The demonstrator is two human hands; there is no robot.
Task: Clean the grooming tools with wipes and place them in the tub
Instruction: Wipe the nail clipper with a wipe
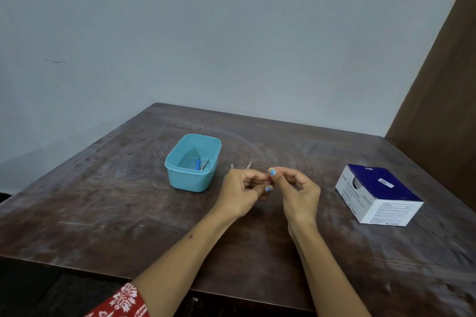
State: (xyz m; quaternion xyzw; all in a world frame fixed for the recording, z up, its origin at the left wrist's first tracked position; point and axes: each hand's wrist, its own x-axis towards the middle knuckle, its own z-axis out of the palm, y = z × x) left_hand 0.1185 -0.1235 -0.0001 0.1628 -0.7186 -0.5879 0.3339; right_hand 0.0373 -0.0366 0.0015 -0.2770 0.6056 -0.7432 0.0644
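Observation:
A teal plastic tub (180, 177) stands on the table left of centre. Inside it lie a blue-handled tool (198, 163) and a small metal tool (205, 163). Just right of the tub my left hand (242, 194) and my right hand (296, 195) meet fingertip to fingertip above the table. Both pinch one small pale item (268, 184) between them; it is too small to identify. Two thin pale tips (249, 164) poke up behind my left fingers. A white and dark blue box of alcohol swabs (378, 194) sits to the right.
The dark wooden table (103, 201) is scratched; its near edge runs below my forearms. A grey wall stands behind the table, and a brown panel (438, 98) rises at the right. A red patterned sleeve (123, 301) covers my left upper forearm.

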